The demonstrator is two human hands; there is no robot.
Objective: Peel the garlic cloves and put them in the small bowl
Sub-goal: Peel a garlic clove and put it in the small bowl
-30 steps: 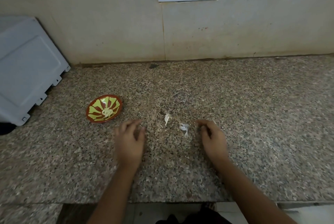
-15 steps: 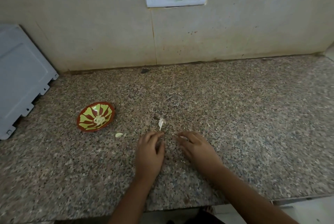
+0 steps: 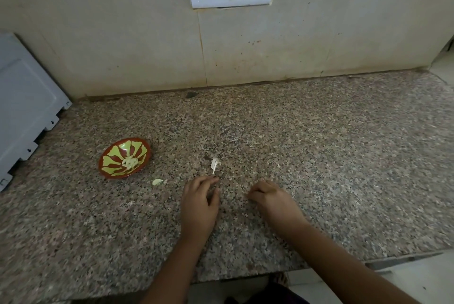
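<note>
Right hand (image 3: pixel 270 197) has curled its fingers under since before; any grip is hidden. Left hand (image 3: pixel 200 202) rests loosely curled, empty, fingertips just short of a garlic scrap (image 3: pixel 214 165), a loose clove (image 3: pixel 157 182) to their left.

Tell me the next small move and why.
Probably reach the left hand to the clove on the counter and drop it in the bowl: it looks peeled, lies just outside the bowl, and that hand is nearest.

The left hand (image 3: pixel 200 203) and right hand (image 3: pixel 270 199) rest on the speckled counter (image 3: pixel 344 168), right of the small bowl (image 3: pixel 113 159).
</note>
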